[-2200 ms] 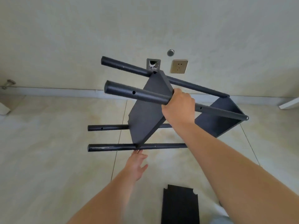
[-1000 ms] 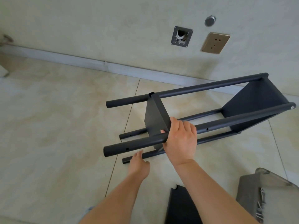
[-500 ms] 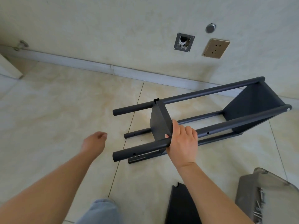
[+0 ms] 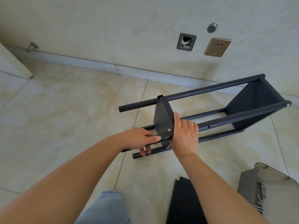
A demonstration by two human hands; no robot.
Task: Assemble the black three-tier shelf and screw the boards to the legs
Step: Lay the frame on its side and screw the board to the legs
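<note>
The black shelf frame (image 4: 215, 90) lies on its side on the tiled floor, its round legs running left to right. One board (image 4: 257, 104) sits at the right end and a middle board (image 4: 162, 120) stands between the legs. My right hand (image 4: 184, 136) grips the near upper leg (image 4: 242, 114) beside the middle board, thumb up against the board. My left hand (image 4: 139, 139) holds the free left end of that same leg, thumb on top and fingers underneath. A loose third board (image 4: 184, 202) lies on the floor at the bottom.
A grey tray (image 4: 252, 180) with several screws (image 4: 260, 196) sits at the bottom right. The wall carries a socket (image 4: 217, 47) and an open wall box (image 4: 186, 42). A white door edge (image 4: 13, 65) is at the left. My jeans-clad knee (image 4: 108, 206) is below.
The frame has been turned and laid down on the floor. My left hand swung out to the left, then came back and took hold of the near leg's free end.
</note>
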